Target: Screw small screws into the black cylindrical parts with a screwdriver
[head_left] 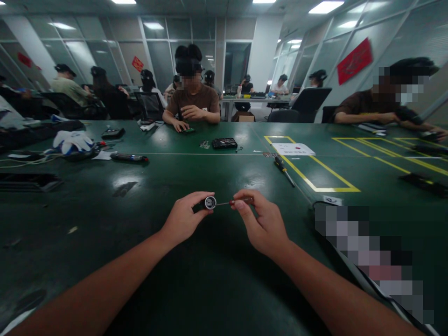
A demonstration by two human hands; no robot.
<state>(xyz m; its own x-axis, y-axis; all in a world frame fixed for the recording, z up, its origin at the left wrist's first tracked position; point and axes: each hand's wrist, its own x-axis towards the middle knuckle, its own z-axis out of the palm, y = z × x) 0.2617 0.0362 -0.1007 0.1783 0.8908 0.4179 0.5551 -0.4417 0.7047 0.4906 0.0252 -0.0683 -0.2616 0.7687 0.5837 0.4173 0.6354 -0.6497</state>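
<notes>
My left hand (187,215) pinches a small round black part with a silvery ring-shaped end (210,202) between thumb and fingers, its open face turned towards me. In my right hand (262,219) is a thin screwdriver (241,201) with a reddish handle, held level. Its slim shaft points left and reaches the right side of the round part; whether the tip sits inside or only touches the rim I cannot tell. Both hands are above the green table (168,289).
A yellow-and-black screwdriver (285,171) lies beyond my right hand, near a paper sheet (294,149). Farther off sit a black case (224,143), small loose parts (205,144), a dark pen-like tool (129,158) and white gloves (72,141). A co-worker (192,102) sits opposite.
</notes>
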